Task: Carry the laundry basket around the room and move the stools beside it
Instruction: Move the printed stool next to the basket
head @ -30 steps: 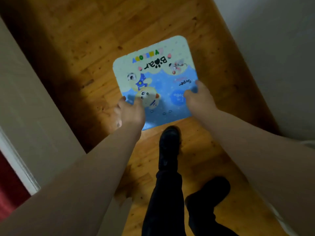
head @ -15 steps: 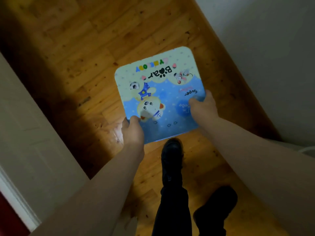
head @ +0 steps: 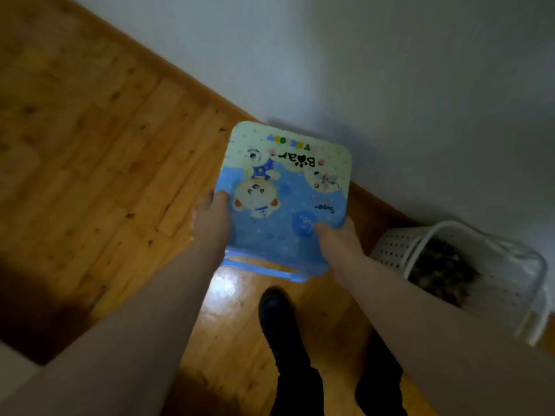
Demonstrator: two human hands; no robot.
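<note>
Blue plastic stool point(head: 285, 199) with a cartoon-bear seat is gripped at its near edge by the left hand point(head: 211, 217) and right hand point(head: 338, 243), above the wooden floor point(head: 90, 175), near the white laundry basket point(head: 462, 265) by the wall point(head: 390, 70).

Wooden plank floor point(head: 90, 163) spreading left of and beneath the left hand, pale wall point(head: 390, 70) beyond both hands with a wooden skirting strip point(head: 192, 85) at its foot, dark shoe point(head: 276, 313) below the right hand
</note>
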